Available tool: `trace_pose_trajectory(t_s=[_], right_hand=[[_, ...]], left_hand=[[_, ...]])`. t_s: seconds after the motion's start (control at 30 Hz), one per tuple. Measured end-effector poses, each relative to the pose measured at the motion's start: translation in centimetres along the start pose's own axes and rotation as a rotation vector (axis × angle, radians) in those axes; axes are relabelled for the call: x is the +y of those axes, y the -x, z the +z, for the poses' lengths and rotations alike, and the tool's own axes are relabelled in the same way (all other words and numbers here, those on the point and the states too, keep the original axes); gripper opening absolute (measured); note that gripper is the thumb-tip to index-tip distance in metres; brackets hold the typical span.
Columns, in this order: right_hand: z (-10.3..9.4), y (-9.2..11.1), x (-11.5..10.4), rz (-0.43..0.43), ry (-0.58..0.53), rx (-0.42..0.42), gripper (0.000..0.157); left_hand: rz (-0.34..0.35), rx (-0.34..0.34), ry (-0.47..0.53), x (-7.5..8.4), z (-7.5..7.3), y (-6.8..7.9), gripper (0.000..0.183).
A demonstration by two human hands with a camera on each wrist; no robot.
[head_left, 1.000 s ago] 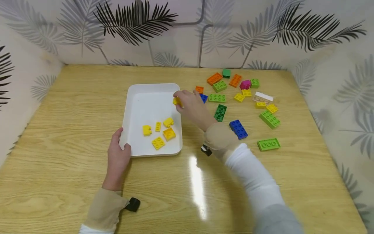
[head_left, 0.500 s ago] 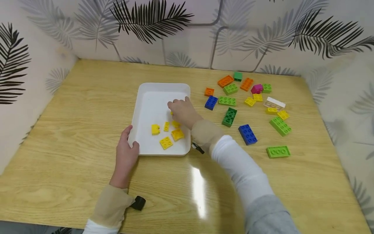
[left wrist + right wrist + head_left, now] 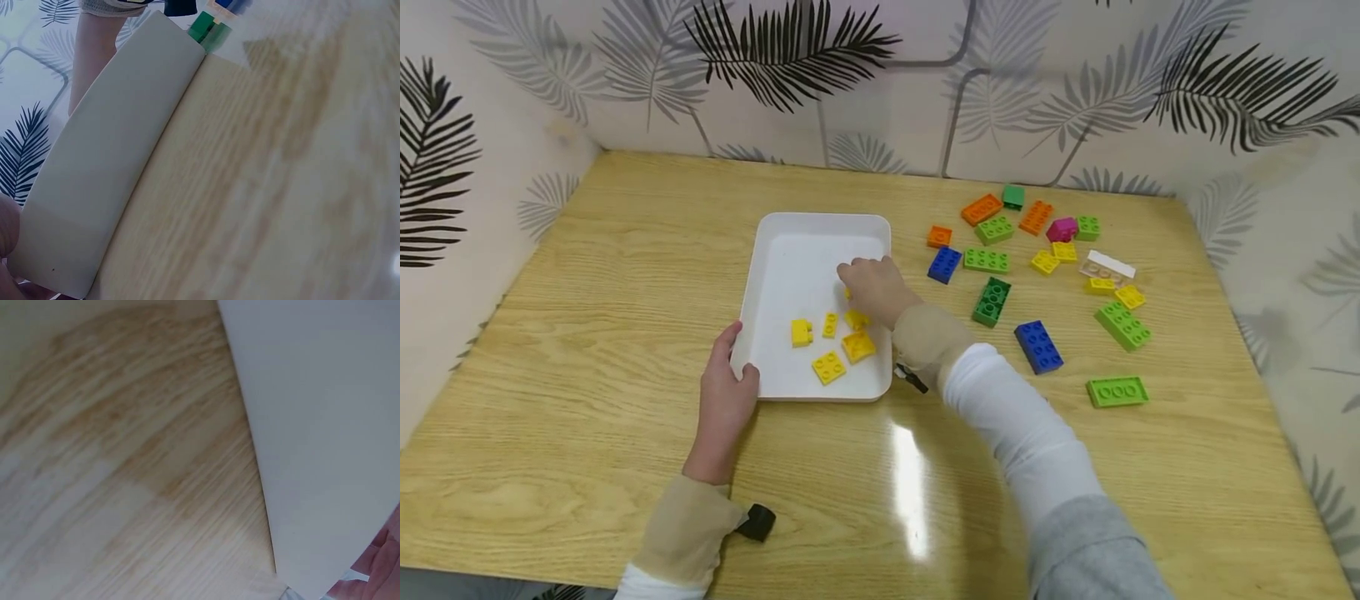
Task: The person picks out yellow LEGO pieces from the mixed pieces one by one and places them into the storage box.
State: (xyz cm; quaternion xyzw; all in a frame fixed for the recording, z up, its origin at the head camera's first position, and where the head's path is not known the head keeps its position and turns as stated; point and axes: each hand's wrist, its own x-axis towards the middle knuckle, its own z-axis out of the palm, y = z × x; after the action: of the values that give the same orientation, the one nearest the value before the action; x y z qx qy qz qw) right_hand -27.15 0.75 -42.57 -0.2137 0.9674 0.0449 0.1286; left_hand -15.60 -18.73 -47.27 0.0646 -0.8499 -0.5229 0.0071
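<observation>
A white tray (image 3: 790, 250) lies on the wooden table, and my left hand (image 3: 726, 396) grips its near left corner, thumb on the front side. In the left wrist view, part of that hand shows around the tray's outer wall (image 3: 112, 156). Over the tray's right side, my right hand (image 3: 876, 287) is lowered with curled fingers, pinching a yellow brick (image 3: 847, 293) that the hand mostly covers. Several other yellow bricks (image 3: 829, 367) lie in the near half of the tray. The right wrist view shows mainly the tray's side wall (image 3: 325, 425).
Right of the tray, loose bricks are scattered: a dark green one (image 3: 992, 302), a blue one (image 3: 1039, 347), lime green ones (image 3: 1117, 392), orange ones (image 3: 981, 209), yellow ones (image 3: 1045, 262), a magenta one (image 3: 1062, 230) and a white-and-clear one (image 3: 1107, 267). A patterned wall (image 3: 880, 108) borders the table's back.
My right hand has come in from the tray's right rim and down into the tray with the yellow brick. The left hand keeps its hold. The head view has shifted slightly.
</observation>
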Motion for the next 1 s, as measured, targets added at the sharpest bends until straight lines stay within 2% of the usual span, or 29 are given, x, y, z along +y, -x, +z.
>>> trace_pose_trajectory(t_s=[0.13,0.23,0.37,0.47,0.7,0.83,1.0], right_hand=[[0.3,0.2,0.4,-0.010,-0.002,0.018,0.027],[0.2,0.5,0.7,-0.017,-0.049,0.047,0.027],[-1.0,1.2,1.7,-0.014,-0.115,0.091,0.029],[-2.0,2.0,3.1,0.020,-0.164,0.127,0.031],[-2.7,4.6,8.5,0.160,-0.271,0.203,0.034],[-2.0,6.6,12.3,0.246,-0.355,0.215,0.034],[-0.2,9.3,16.8,0.346,-0.377,0.230,0.035]], left_hand=[[0.001,-0.011,-0.002,0.2,0.2,0.1,0.053],[0.003,-0.012,-0.005,0.3,0.3,0.1,0.053],[0.006,-0.004,-0.024,0.4,0.3,0.0,0.053],[0.010,0.005,-0.028,0.5,0.2,-0.1,0.053],[0.010,0.008,-0.024,0.4,0.0,0.0,0.053],[0.003,0.006,-0.017,0.2,0.0,0.1,0.053],[0.009,-0.001,0.018,0.2,0.1,0.3,0.053]])
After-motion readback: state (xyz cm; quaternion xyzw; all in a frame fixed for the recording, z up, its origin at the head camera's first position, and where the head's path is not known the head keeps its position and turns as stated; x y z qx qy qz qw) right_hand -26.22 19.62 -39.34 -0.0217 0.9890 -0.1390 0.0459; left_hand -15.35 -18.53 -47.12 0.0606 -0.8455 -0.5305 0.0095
